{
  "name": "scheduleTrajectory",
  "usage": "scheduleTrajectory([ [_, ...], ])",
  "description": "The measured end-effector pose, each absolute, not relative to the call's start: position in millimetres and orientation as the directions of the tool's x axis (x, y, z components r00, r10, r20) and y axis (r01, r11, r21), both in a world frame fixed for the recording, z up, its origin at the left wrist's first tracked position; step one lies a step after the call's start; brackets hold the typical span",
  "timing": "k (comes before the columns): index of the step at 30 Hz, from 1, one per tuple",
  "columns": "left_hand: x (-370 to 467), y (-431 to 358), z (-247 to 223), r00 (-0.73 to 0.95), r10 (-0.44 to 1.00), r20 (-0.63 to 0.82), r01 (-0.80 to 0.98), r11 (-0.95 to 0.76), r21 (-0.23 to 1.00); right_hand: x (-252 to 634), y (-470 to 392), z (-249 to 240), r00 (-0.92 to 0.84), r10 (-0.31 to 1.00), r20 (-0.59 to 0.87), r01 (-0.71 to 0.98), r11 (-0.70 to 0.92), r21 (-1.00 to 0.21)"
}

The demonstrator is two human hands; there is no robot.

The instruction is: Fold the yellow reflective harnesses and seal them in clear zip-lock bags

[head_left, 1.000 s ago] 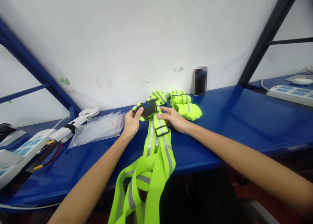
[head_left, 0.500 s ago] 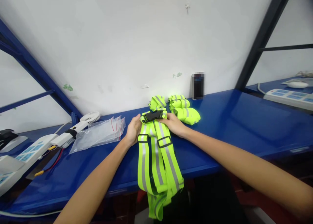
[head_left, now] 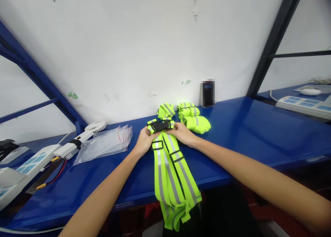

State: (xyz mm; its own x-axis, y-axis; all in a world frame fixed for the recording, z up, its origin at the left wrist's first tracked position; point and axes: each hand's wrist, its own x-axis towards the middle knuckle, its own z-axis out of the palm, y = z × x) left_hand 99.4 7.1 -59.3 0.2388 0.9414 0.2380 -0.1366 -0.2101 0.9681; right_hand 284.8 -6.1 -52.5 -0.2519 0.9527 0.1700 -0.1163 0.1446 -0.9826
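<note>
A neon-yellow reflective harness [head_left: 169,171] with grey stripes hangs over the front edge of the blue table. Its black buckle [head_left: 162,125] lies across the top, between my two hands. My left hand [head_left: 144,139] pinches the folded belt at the buckle's left end, thumb resting on the straps. At the right end, my right hand [head_left: 183,133] grips the same belt, its fingertips partly hidden behind the fabric. Two black strap sliders [head_left: 177,156] show below the buckle. Just beyond my hands sit several rolled-up reflective harnesses [head_left: 196,124] of the same colour.
Clear zip bags [head_left: 106,142] lie to the left, beside a small white fan [head_left: 95,126]. Power strips stand at the far left [head_left: 33,161] and far right [head_left: 305,104]. A blurred dark object [head_left: 208,93] leans against the wall. Wires with yellow connectors [head_left: 55,175] lie at left.
The hanging straps have swung slightly right and lie closer together. Both hands still hold the belt, and my left thumb now shows over the straps. The buckle sits slightly lower in view.
</note>
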Motion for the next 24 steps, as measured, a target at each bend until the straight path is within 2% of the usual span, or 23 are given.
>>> scheduleTrajectory([
  [6, 98, 5, -57, 0.319, 0.911, 0.263, -0.005, -0.275, 0.961, 286, -6, -55, -0.321, 0.921, 0.221, -0.064, 0.212, -0.975],
  [15, 102, -4, -55, 0.435, 0.894, 0.111, -0.177, -0.037, 0.984, 287, -2, -57, -0.247, 0.929, 0.276, -0.02, 0.28, -0.96],
  [18, 102, -1, -58, 0.417, 0.907, 0.06, -0.208, 0.031, 0.978, 287, 0, -60, -0.207, 0.941, 0.269, -0.009, 0.273, -0.962],
  [21, 104, 4, -64, 0.363, 0.924, 0.121, -0.188, -0.054, 0.981, 287, 1, -62, -0.202, 0.943, 0.264, -0.047, 0.26, -0.965],
  [24, 107, 5, -64, 0.401, 0.894, 0.198, -0.133, -0.156, 0.979, 287, -2, -61, -0.197, 0.937, 0.289, -0.093, 0.276, -0.957],
])
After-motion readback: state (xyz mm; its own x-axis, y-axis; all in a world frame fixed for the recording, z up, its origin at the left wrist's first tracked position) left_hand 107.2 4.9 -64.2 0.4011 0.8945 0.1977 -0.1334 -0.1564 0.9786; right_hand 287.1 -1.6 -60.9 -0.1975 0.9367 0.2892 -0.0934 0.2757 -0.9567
